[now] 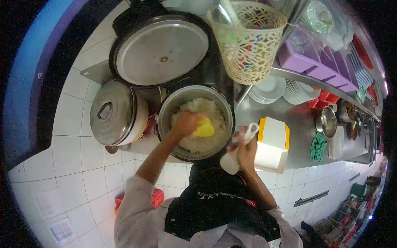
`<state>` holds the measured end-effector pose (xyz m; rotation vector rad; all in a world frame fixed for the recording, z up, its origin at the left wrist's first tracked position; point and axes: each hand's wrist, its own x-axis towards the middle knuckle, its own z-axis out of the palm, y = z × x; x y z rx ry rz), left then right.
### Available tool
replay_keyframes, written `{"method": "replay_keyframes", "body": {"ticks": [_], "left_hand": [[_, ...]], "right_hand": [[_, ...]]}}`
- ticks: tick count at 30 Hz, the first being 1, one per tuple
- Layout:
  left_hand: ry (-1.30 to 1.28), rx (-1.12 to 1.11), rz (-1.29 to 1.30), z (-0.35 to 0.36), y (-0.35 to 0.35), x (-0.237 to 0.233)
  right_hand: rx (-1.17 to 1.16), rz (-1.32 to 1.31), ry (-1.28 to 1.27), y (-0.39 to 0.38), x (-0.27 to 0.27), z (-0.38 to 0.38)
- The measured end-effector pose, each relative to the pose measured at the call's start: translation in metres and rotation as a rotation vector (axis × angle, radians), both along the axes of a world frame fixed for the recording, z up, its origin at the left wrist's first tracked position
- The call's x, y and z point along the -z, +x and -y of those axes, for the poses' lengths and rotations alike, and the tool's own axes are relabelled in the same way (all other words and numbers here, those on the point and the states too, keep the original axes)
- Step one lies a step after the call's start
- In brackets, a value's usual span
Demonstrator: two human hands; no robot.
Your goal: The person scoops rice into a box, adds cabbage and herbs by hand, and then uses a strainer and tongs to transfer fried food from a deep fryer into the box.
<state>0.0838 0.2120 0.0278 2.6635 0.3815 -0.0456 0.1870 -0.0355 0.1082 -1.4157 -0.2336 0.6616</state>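
My left hand (188, 124) reaches into the rice cooker pot (165, 109), closed on a small yellow bowl (204, 128). The bowl is low over the white rice (206, 142), and its far side is partly hidden by my fingers. My right hand (245, 151) grips a white rice paddle (230, 162) just outside the pot's right rim, its blade pointing down and its handle end up. Close by on the right, an open white takeaway box (271, 155) with yellow edges sits on the counter.
The cooker's raised lid (163, 51) stands behind the pot. A lidded metal pot (111, 111) is at left. A cream perforated basket (248, 49) with utensils stands above. Stacked white plates (268, 90), a green cloth (318, 146) and a metal bowl (328, 122) lie to the right.
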Motion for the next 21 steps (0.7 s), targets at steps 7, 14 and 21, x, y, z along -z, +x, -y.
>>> {"method": "replay_keyframes", "body": {"ticks": [7, 14, 21], "left_hand": [[0.676, 0.176, 0.202, -0.019, 0.033, 0.135], [0.292, 0.121, -0.335, 0.032, 0.028, 0.140], [0.241, 0.166, -0.032, 0.051, -0.006, 0.151]], "right_hand": [[0.224, 0.224, -0.262, 0.031, 0.041, 0.080], [0.379, 0.011, -0.037, 0.023, 0.026, 0.102], [0.495, 0.048, -0.037, 0.023, 0.025, 0.109]]}}
